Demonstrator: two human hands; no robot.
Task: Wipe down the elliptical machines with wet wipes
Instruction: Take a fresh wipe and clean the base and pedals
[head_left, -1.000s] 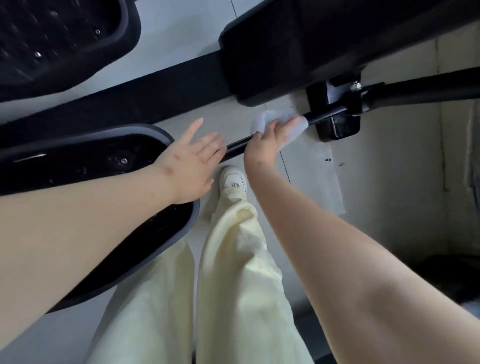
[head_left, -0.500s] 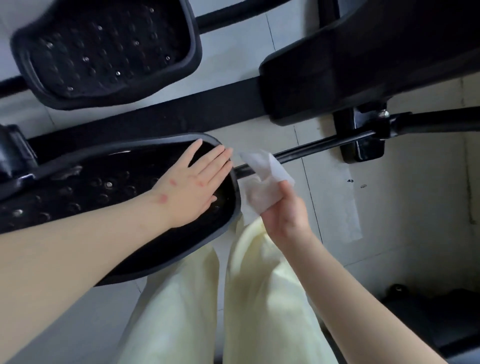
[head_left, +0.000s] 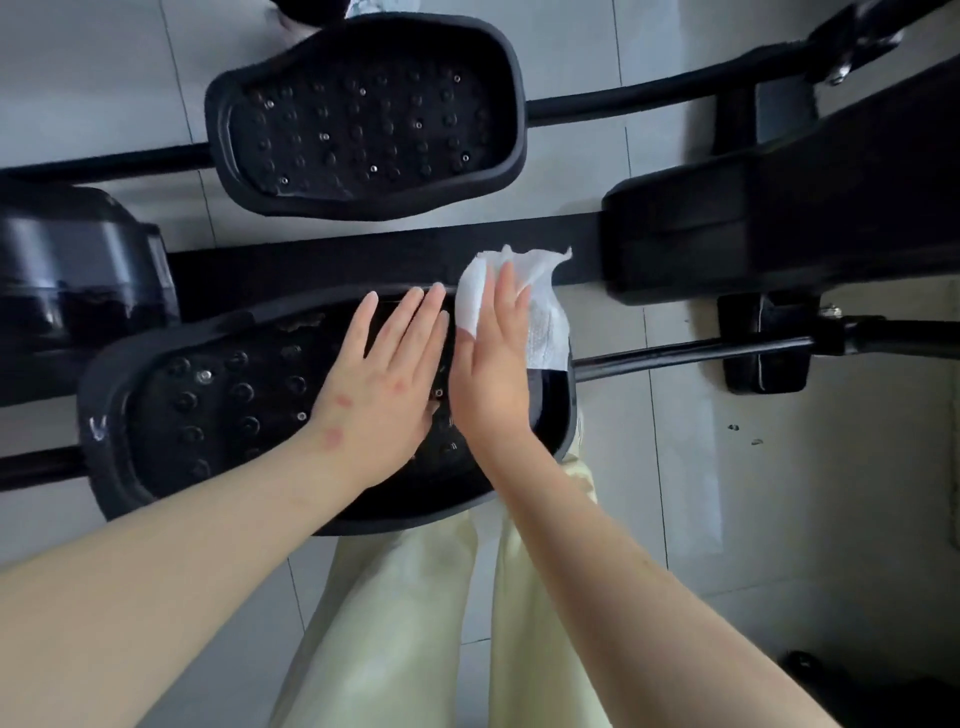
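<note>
Right hand (head_left: 488, 379), fingers straight, pressed wet wipe (head_left: 545, 322) on pedal (head_left: 218, 410), rim beneath fingertips hidden; left hand (head_left: 379, 400) flat, fingers together.

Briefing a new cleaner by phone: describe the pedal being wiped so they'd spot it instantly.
The black elliptical machine on the tiled floor has two studded pedals either side of its middle beam. Take the near pedal, by the yellow trousers. Unlike the far pedal, it has the left hand flat on it and the right hand pressing a white wipe.
</note>
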